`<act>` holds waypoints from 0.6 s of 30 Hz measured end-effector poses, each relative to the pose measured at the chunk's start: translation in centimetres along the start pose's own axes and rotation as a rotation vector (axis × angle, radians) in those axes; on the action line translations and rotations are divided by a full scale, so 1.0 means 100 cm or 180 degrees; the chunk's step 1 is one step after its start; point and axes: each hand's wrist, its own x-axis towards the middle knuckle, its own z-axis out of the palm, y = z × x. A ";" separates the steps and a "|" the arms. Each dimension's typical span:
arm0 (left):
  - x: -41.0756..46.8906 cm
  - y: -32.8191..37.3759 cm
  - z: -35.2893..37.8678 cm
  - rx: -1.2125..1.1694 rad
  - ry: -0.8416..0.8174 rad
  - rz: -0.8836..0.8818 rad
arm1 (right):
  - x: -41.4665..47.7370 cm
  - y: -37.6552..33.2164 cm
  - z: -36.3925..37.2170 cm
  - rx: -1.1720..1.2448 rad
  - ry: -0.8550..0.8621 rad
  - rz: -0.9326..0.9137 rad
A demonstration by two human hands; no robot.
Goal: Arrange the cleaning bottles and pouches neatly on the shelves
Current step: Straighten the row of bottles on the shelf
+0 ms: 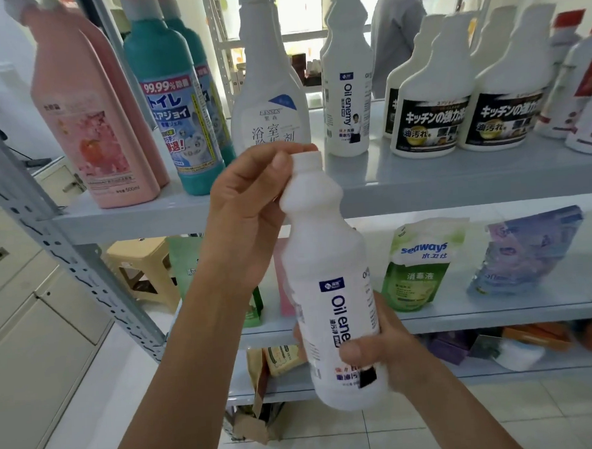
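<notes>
White bottle (328,284) gripped by left hand (249,206) and right hand (380,350).

2 pink bottles (94,132), 2 teal bottles (170,104)

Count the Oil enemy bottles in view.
2 clearly labelled: the held bottle, left hand at its neck, right hand at its base; the shelved bottle on the top shelf. A similar bottle behind it may be a third.

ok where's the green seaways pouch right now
Head view, right of centre: the green seaways pouch stands on the middle shelf, left of a purple pouch.
</notes>
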 end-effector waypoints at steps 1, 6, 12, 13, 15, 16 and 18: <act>0.000 0.002 0.000 0.0124 0.0009 0.0051 | 0.002 -0.001 0.001 -0.0050 0.0045 0.0007; 0.002 0.011 -0.001 0.0471 0.0370 0.0236 | 0.009 -0.002 0.002 -0.0437 0.0317 -0.0133; 0.016 0.013 0.002 -0.0041 -0.0028 0.0031 | 0.023 0.002 -0.004 0.0595 -0.0388 0.0053; 0.018 0.013 0.003 -0.0201 -0.0136 -0.0019 | 0.026 0.001 -0.003 0.0761 -0.0612 -0.0052; 0.022 0.011 0.002 -0.0423 -0.0303 -0.0072 | 0.031 -0.003 -0.010 0.1001 -0.0986 -0.0133; 0.023 0.010 0.002 -0.0396 -0.0326 -0.0066 | 0.033 -0.004 -0.009 0.0995 -0.1002 -0.0030; 0.024 0.009 0.000 -0.0217 -0.0308 -0.0027 | 0.034 -0.007 -0.006 0.0593 -0.0628 0.0035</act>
